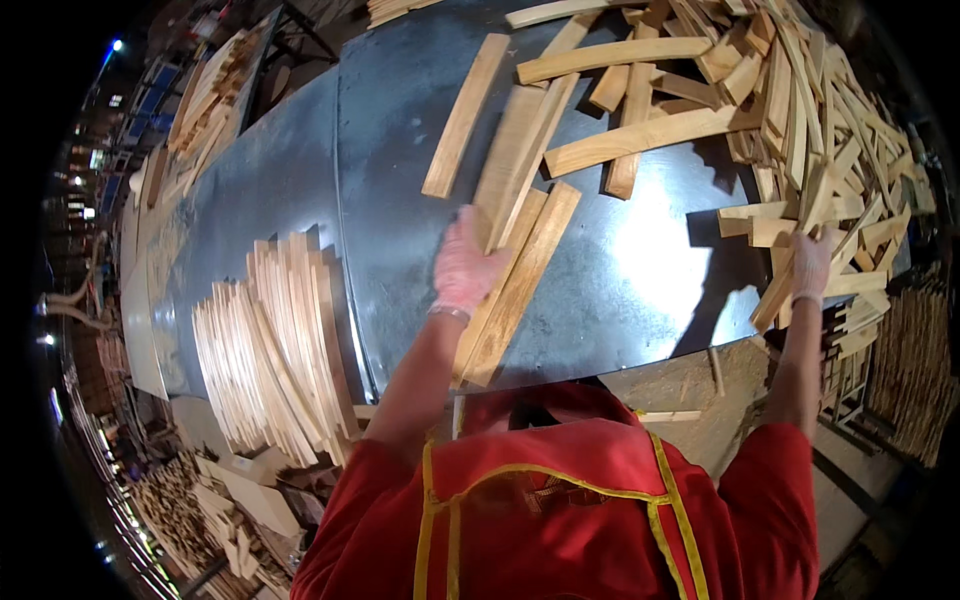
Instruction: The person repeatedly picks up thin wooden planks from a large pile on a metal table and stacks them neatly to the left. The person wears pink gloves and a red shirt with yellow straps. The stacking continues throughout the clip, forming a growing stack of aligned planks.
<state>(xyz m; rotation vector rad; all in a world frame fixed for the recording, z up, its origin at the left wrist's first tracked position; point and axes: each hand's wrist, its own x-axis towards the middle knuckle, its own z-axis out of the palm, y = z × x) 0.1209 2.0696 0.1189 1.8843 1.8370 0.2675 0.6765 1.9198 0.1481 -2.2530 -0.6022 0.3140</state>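
My left hand [465, 265], in what looks like a thin pale glove, is closed round the near end of a wooden slat [508, 150], which is smeared by motion. Beside it on the metal tabletop [390, 130] lie a loose slat [466, 115] to the left and a slat with a darker grain [525, 285] to the right. Over at the right edge of the table, my right hand [812, 265] is closed on a slat [818, 195] at the near side of a jumbled pile of wooden slats [800, 110]. Its fingertips are partly hidden among the wood.
A neat row of pale slats [265, 345] stands at the table's near left edge. Further slats [210, 100] lie on another surface at the far left. Stacked wood [910, 370] rises at the right. Offcuts [185, 510] heap on the floor at lower left.
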